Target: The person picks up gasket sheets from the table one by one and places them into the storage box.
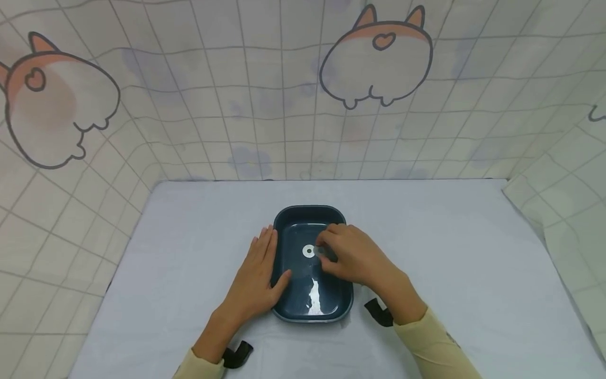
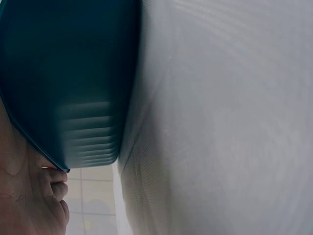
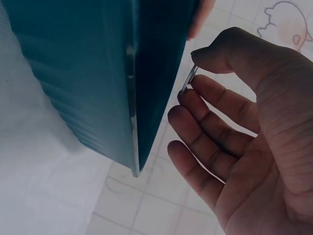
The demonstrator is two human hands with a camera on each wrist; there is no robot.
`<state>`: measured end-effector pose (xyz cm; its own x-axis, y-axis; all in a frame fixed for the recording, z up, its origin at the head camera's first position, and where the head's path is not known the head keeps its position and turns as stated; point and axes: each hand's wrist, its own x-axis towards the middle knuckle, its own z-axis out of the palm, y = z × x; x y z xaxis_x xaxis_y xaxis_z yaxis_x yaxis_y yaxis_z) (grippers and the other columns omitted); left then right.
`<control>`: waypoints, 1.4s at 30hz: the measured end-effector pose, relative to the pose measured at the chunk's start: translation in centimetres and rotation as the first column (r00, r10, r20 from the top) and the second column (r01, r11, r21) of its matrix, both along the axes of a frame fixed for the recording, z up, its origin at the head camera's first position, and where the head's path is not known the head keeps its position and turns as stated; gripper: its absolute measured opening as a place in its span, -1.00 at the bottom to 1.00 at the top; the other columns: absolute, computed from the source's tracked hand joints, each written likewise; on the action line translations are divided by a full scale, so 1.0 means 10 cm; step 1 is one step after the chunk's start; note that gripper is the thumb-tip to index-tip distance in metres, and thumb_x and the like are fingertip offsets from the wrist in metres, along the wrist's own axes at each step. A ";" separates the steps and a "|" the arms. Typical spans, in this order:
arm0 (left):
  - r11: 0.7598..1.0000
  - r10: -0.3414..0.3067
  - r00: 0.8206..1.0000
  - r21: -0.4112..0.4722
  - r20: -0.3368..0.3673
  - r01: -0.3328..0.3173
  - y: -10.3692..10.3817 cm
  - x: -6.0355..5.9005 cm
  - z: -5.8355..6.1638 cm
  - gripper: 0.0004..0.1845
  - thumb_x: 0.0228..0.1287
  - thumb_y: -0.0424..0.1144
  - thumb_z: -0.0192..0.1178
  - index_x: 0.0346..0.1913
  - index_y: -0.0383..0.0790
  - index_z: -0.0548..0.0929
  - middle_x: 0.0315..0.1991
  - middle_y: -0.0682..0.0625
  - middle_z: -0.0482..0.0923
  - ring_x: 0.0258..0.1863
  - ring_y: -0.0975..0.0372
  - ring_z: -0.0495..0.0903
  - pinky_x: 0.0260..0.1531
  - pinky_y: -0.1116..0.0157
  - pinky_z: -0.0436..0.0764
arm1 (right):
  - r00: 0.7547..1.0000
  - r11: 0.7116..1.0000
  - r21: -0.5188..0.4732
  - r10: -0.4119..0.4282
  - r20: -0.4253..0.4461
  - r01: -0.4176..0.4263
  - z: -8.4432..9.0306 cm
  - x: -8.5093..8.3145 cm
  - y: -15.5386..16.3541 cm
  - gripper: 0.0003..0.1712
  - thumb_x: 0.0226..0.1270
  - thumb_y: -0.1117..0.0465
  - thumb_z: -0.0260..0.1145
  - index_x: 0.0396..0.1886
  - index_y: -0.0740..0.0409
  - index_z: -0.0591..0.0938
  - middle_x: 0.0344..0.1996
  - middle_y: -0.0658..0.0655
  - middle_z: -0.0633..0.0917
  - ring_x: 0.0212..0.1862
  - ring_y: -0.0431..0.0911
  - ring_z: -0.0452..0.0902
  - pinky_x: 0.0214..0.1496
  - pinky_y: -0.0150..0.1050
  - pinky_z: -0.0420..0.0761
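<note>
A dark blue rectangular basin (image 1: 303,295) with rounded corners stands on the table. On its floor shows a small whitish ring (image 1: 305,251), like a flat washer. My right hand (image 1: 352,252) is over the basin's right side and pinches a small, thin disc (image 1: 319,251) between thumb and fingertips. Edge-on in the right wrist view, that disc (image 3: 188,80) looks silvery and metallic; its exact kind is unclear. With fingers extended, my left hand (image 1: 255,279) rests along the basin's left rim, its thumb lying over the edge. The left wrist view shows the basin's ribbed outer wall (image 2: 83,112).
A white cloth (image 1: 426,237) covers the table. Tiled-pattern curtains (image 1: 265,105) with cartoon animals hang behind and at both sides. Black straps (image 1: 379,312) show at both wrists, beside the pale yellow sleeves (image 1: 433,342).
</note>
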<state>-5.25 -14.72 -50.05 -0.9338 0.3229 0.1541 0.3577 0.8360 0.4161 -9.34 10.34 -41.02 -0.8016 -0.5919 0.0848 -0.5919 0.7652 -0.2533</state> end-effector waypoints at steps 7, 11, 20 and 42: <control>1.000 -0.006 1.000 0.008 -0.007 0.006 0.00 -0.01 -0.01 -0.02 0.53 0.16 0.08 0.74 -0.23 -0.12 0.78 -0.10 -0.13 0.79 0.10 -0.15 0.76 -0.05 0.04 | 1.000 1.000 -0.002 0.023 -0.015 -0.023 0.06 0.01 -0.04 -0.70 0.32 0.10 0.52 0.00 0.06 0.78 -0.09 0.02 0.78 -0.12 -0.11 0.68 0.03 -0.16 0.77; 1.000 -0.008 1.000 0.006 -0.010 0.008 -0.01 -0.01 -0.01 -0.02 0.53 0.16 0.08 0.73 -0.25 -0.11 0.78 -0.12 -0.13 0.79 0.09 -0.14 0.76 -0.05 0.04 | 1.000 1.000 0.004 0.015 -0.015 -0.015 0.07 0.02 -0.05 -0.54 0.30 0.01 0.57 0.12 0.10 0.76 0.02 0.06 0.76 -0.01 -0.07 0.71 0.13 -0.14 0.79; 1.000 0.002 1.000 0.005 -0.010 -0.002 0.00 0.01 0.00 -0.01 0.52 0.16 0.08 0.74 -0.24 -0.13 0.78 -0.11 -0.13 0.79 0.10 -0.14 0.76 -0.03 0.03 | 0.999 0.999 -0.020 -0.035 -0.006 0.035 0.09 0.06 0.08 -0.49 0.30 0.03 0.58 0.18 0.10 0.73 0.06 0.07 0.75 0.04 -0.02 0.72 0.18 -0.08 0.79; 1.000 0.010 1.000 0.008 0.003 -0.010 0.00 0.02 0.00 -0.02 0.53 0.16 0.08 0.73 -0.25 -0.11 0.78 -0.13 -0.12 0.79 0.11 -0.15 0.77 -0.01 0.01 | 0.972 0.973 -0.031 -0.225 0.063 0.227 -0.13 0.24 0.60 -0.61 0.34 0.12 0.52 0.12 0.14 0.75 0.03 0.12 0.78 0.04 0.04 0.76 0.14 0.03 0.82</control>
